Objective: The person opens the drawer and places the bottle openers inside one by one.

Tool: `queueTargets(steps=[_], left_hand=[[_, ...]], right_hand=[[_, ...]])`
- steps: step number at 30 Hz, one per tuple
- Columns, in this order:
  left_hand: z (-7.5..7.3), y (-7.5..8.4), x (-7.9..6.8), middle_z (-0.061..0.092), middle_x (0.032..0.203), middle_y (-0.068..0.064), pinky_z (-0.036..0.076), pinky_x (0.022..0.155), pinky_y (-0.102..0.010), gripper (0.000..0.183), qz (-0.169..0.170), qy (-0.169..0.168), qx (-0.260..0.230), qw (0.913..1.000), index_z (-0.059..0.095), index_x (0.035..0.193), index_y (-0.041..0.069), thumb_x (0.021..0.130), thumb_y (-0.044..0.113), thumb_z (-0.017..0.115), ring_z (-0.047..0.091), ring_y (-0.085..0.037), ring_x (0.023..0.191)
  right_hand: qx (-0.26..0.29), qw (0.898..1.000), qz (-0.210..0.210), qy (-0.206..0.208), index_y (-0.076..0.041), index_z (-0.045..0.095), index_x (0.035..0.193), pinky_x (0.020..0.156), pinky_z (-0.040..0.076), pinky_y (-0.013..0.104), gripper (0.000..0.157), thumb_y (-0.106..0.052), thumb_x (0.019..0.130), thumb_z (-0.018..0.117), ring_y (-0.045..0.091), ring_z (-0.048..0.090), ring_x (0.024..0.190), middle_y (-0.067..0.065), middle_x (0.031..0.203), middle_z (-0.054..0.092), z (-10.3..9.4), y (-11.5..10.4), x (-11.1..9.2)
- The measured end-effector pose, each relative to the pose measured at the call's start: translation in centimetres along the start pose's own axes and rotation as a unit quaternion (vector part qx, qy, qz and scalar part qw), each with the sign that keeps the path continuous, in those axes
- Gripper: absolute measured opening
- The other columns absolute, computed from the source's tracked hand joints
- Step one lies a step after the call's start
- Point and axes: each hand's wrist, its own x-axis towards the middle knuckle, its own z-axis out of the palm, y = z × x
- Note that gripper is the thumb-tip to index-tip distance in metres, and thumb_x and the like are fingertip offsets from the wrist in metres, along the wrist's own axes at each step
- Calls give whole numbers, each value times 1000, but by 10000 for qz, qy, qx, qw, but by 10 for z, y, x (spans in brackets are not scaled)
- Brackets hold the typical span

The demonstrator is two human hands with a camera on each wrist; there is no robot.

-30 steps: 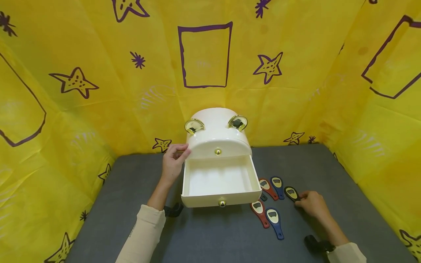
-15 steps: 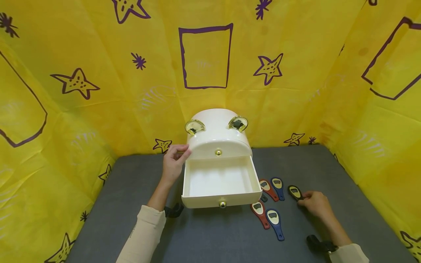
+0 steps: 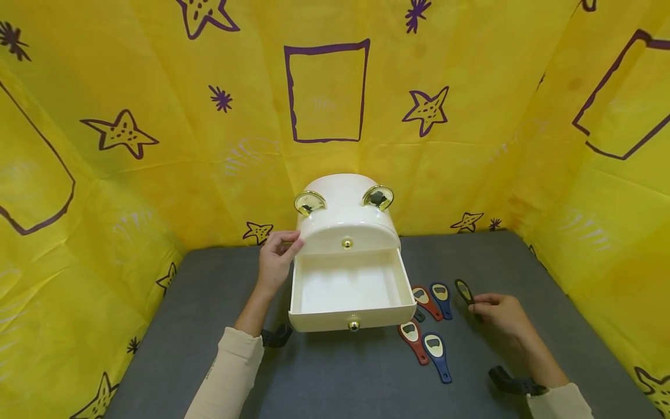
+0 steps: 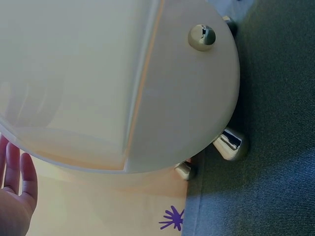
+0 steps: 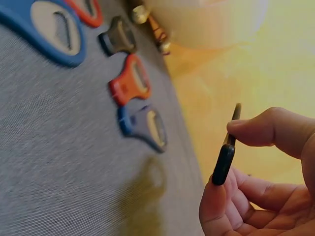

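Observation:
A small white chest [image 3: 345,203] with gold ears and gold knobs stands at the middle of the table, its lower drawer [image 3: 345,285] pulled out and bare inside. My left hand [image 3: 275,262] rests its fingertips against the chest's left side; in the left wrist view its fingers [image 4: 28,179] are extended beside the curved wall. Between thumb and fingers, my right hand [image 3: 502,314] pinches a black bottle opener [image 3: 464,292] raised over the table. The right wrist view shows this opener edge-on, with its shadow [image 5: 145,191] on the cloth below.
Right of the drawer lie several bottle openers: a red one [image 3: 413,340] and a blue one [image 3: 437,356] in front, another red [image 3: 429,302] and blue [image 3: 442,298] behind. A dark one [image 3: 419,315] is partly hidden by the drawer. Yellow patterned cloth [image 3: 324,157] walls the grey table [image 3: 335,378].
My right hand has lifted the black bottle opener off the table and tilted it more upright. The left hand, the chest and the other openers stay as they were.

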Motion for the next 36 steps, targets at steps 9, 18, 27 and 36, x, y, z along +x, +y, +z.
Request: queueTargets(steps=[9,18,27,36], left_hand=[[0,-3,0,56,107,-33,50,70,-12,18,59,-20,-95,9999,64,99,-18,84,-9,69,57,-2,93],[0,-1,-1,57,107,-32,51,71,-12,18,47,8,-45,10000,65,98,-18,84,-8,69,57,-1,93],[1,-1,-1,57,107,-33,50,69,-9,18,44,39,-60,10000,65,97,-18,83,-8,69,57,-1,93],[1,1,0,57,107,-33,50,71,-10,19,-30,8,39,10000,64,98,-19,84,-7,70,57,-1,92]], right_hand=[[65,9988,-441,178,17,53,125,68,53,19,51,-18,90,68,-2,59,76,9,100,70,-8,-31,-9],[148,9948,-909,430,14,54,127,68,53,16,51,-18,90,70,-6,55,78,-8,91,64,-11,-66,-19],[-82,9888,-1365,603,8,59,124,69,50,14,47,-22,90,71,-3,56,79,-13,90,61,-12,-98,-24],[63,9837,-1737,450,8,61,121,68,51,15,43,-16,88,73,0,57,78,-7,89,62,-2,-129,-23]])
